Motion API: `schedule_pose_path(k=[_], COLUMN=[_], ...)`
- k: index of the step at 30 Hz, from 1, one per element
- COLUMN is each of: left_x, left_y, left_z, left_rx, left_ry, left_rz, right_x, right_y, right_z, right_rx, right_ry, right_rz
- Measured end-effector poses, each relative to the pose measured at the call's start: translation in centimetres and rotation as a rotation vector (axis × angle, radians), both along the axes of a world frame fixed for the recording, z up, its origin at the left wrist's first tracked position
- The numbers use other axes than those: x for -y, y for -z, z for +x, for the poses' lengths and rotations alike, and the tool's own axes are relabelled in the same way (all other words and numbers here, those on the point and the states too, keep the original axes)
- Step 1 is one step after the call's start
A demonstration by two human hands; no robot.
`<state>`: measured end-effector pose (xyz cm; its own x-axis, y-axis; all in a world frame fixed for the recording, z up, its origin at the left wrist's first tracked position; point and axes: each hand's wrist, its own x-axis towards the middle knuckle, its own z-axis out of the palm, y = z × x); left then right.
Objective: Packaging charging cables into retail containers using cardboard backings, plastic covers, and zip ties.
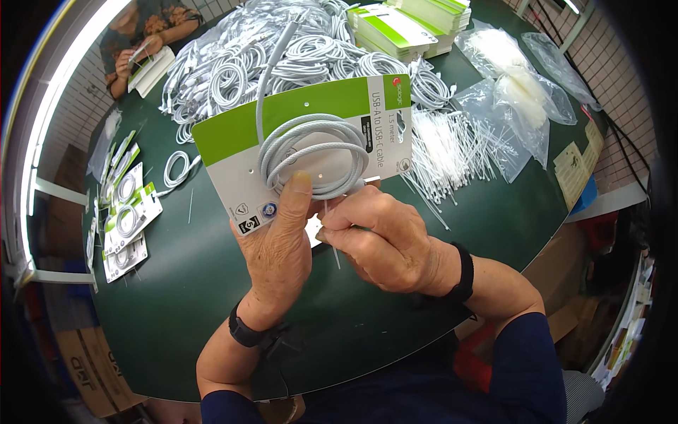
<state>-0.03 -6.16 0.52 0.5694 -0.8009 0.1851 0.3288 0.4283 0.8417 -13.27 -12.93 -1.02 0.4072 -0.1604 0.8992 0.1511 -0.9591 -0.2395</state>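
Observation:
My left hand [279, 230] is closed on a green and white backing card [226, 159], its thumb pressing a coiled light grey braided cable [314, 152] against the card's front. One end of the cable sticks up past the card's top edge. My right hand [385, 237] is closed at the card's lower edge, its fingers pinching a thin white cable tie [335, 256] just below the coil. The tie's tail points down from between the fingers. What lies behind the card is hidden.
A large heap of grey coiled cables [233, 74] fills the table's far side. Stacked cards [402, 32], loose white cable ties [452, 152] and plastic bags [519, 92] lie right of it. Finished-looking carded cables [127, 219] lie left. Another person's hand [127, 62] holds a card.

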Motion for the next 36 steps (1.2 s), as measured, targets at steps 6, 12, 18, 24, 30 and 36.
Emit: schedule_pose_path(k=[6, 12, 18, 24, 30, 36], left_x=[-0.2, -0.5, -0.4, -0.3, -0.3, -0.2], left_y=[-0.5, -0.8, -0.5, -0.5, -0.2, 1.6], left_z=[0.2, 0.4, 0.2, 0.1, -0.1, 0.0], left_rx=[0.038, 0.041, 0.035, 0.016, 0.020, 0.068], left_ry=[0.078, 0.079, 0.074, 0.092, 0.042, 0.017], left_rz=[0.040, 0.100, 0.118, 0.093, 0.133, 0.072], right_x=[-0.2, -0.4, -0.5, -0.4, -0.1, 1.1], right_y=[-0.1, 0.1, -0.2, -0.2, -0.7, -1.0], right_z=[-0.1, 0.1, -0.2, -0.3, -0.3, -0.9], right_rx=[0.017, 0.039, 0.039, 0.037, -0.017, -0.056], right_ry=[-0.166, -0.231, -0.336, -0.285, -0.146, -0.010], right_rz=[0.005, 0.004, 0.038, 0.040, 0.052, 0.204])
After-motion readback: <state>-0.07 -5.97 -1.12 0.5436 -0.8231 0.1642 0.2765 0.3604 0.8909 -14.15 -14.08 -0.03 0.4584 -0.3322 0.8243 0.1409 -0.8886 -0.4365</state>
